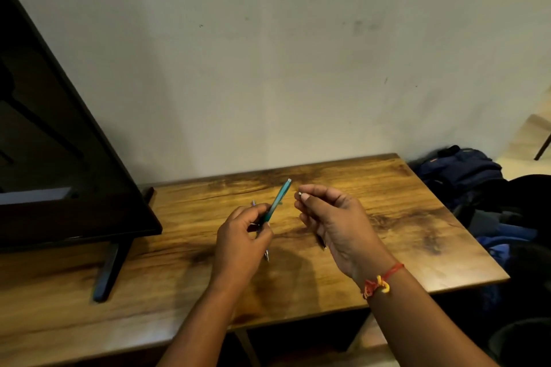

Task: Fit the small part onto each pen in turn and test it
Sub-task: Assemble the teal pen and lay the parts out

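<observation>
- Hands meet at mid-frame above the wooden table [387, 202]: the left hand [238, 244] is curled around the lower barrel of a teal pen [278, 199], which slants up and to the right with its pale end free in the air.
- The right hand [331, 217], just right of that end and apart from it, pinches a small white part [300, 194] between thumb and forefinger; the other fingers are loosely folded.
- Other pens lie on the table under the hands: one tip [267, 256] shows below the left hand, another dark end [321, 242] below the right palm. How many there are I cannot tell.
- Handling, as a judgement: the pen looks light, stiff and smooth, so a grip low on the barrel steadies it and leaves the top clear.
- The part is tiny and likely to slip or drop; it should be held by its sides, lined up with the pen's end, then pushed on straight.
- A dark screen [59, 128] stands at the left of the frame, bags [465, 170] at the right edge.
</observation>
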